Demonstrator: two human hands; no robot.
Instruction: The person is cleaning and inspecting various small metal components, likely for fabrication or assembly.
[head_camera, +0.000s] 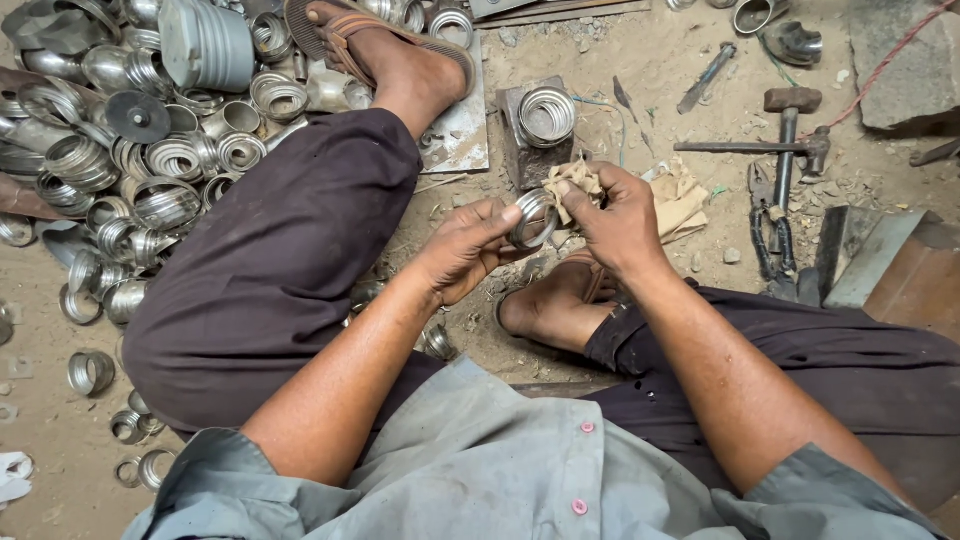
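Left hand (462, 252) pinching shiny metal ring (532, 218) at its rim, right hand (612, 218) pressing crumpled tan cloth (572, 182) against it, mid-rub. Beyond, one ring on block (545, 115); leftward, heaped rings (150, 150) seemingly waiting. Farther right, hammer (790, 115).

- I sit on the bare dirt floor (650, 70) of a rough metal workshop.
- To the left of my raised knee lies a heap of shiny ribbed metal rings (150, 150).
- Beyond my knee stands a small steel block (525, 150) bearing one ring.
- Right of that block lie a rusty hammer (790, 130), dark pliers (770, 235) and a grey metal rod (707, 76).
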